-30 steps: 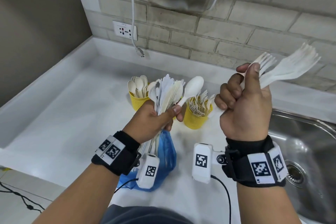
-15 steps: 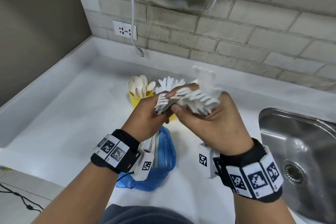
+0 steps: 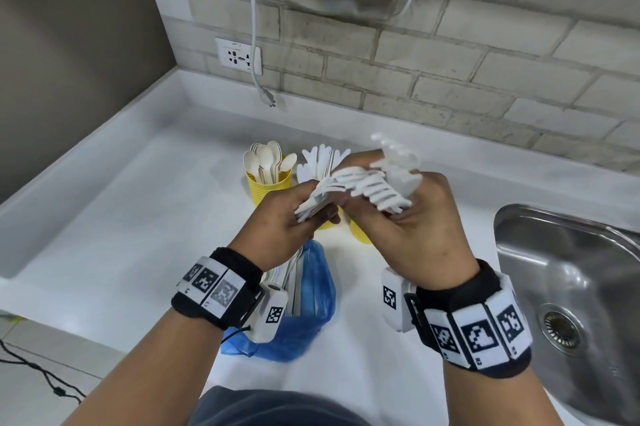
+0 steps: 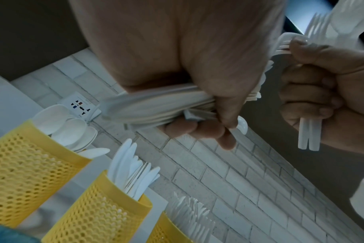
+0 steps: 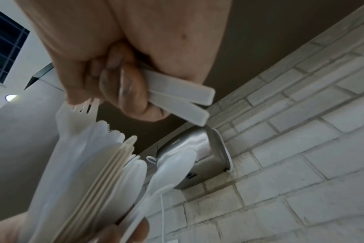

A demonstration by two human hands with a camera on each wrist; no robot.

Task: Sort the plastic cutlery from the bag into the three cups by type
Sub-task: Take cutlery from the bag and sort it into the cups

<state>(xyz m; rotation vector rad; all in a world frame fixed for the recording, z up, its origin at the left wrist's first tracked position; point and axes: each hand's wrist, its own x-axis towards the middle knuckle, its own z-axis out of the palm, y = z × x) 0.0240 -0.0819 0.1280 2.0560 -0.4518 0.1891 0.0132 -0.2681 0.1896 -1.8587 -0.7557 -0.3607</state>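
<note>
Head view: from above my hands, facing down at the counter (image 3: 121,218). Left wrist view: close under my palm, facing the brick wall (image 4: 249,189). Right wrist view: close, tilted upward; shares that wall

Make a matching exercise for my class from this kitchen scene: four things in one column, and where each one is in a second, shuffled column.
Things
1. spoons
2. forks
3. blue bag
4. sink

Places
A. lying on the counter under the left wrist
B. standing in the leftmost yellow cup
C. set into the counter at the right
D. held in the right hand

Pairs: 1-B, 2-D, 3-A, 4-C
</note>
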